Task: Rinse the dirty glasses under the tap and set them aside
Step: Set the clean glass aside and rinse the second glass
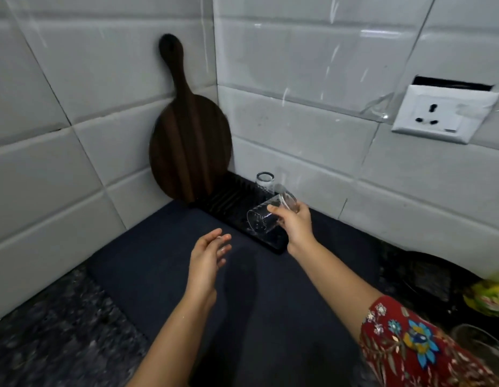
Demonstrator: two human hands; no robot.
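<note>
My right hand [294, 223] grips a clear wet glass [263, 219], tilted on its side with the mouth facing lower left, just above the black ribbed drying rack [228, 198]. A second clear glass [264, 183] stands upside down on the rack behind it, near the wall. My left hand [207, 256] hovers open and wet over the dark mat [170, 261], holding nothing, a little to the left of and below the held glass. No tap is in view.
A dark wooden paddle board [189, 141] leans in the tiled corner. A wall socket [444, 113] sits at right. A dark pan [427, 275], a green packet [485, 294] and another glass [477, 344] lie at the right edge. Speckled counter [55, 331] shows at left.
</note>
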